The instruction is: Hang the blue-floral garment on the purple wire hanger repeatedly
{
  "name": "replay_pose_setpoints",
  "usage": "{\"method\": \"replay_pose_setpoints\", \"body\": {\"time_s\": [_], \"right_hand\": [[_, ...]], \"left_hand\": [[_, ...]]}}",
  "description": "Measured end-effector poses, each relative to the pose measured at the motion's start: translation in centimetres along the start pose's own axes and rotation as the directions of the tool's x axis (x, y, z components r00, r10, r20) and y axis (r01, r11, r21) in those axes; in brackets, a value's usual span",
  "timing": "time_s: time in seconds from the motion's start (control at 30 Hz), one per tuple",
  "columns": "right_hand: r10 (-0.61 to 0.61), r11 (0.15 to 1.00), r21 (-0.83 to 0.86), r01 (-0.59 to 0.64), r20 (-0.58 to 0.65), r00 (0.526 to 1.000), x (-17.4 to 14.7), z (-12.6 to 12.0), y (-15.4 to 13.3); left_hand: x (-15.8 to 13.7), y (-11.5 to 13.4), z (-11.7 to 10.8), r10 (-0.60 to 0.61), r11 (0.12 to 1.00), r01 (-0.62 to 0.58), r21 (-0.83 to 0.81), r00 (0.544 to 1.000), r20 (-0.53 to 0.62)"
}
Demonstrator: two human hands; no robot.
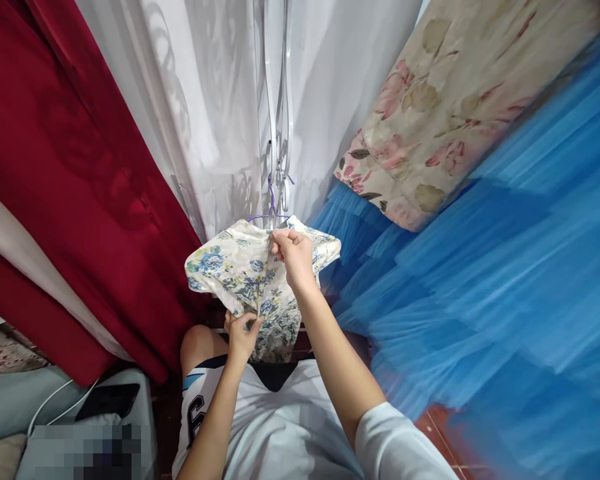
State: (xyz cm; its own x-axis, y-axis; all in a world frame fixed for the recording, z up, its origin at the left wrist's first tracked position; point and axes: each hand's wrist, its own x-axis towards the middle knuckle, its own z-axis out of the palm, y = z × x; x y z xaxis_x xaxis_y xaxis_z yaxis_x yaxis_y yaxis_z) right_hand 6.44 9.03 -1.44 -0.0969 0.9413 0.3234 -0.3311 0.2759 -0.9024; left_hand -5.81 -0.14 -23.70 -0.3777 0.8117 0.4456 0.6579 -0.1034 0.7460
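Observation:
A white garment with blue and yellow flowers (230, 257) hangs in front of me on a purple hanger (271, 193). The hanger's hook is on a white metal rack (271, 107). My right hand (295, 252) pinches the garment near its neckline, at the top of the centre seam. Lower down, my left hand (243, 333) grips the same seam, thumb and forefinger closed on the cloth. The seam runs taut between the two hands. Whether a zipper or other fastener lies along it, I cannot make out.
White curtains (210, 100) hang behind the rack, with a dark red curtain (95, 167) at the left. Layered blue tulle (480, 287) fills the right, below a floral cloth (430, 113). A grey sofa (140, 413) at lower left holds a dark phone (107, 401) and a white cable (50, 397).

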Motion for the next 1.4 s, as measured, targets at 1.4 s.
{"method": "replay_pose_setpoints", "body": {"time_s": [1.4], "right_hand": [[0.059,0.936,-0.352,0.009,0.182,0.982,-3.7,-2.1,3.5]], "left_hand": [[16.8,13.2,-13.1,0.354,0.888,-0.435,-0.147,0.853,-0.384]]}}
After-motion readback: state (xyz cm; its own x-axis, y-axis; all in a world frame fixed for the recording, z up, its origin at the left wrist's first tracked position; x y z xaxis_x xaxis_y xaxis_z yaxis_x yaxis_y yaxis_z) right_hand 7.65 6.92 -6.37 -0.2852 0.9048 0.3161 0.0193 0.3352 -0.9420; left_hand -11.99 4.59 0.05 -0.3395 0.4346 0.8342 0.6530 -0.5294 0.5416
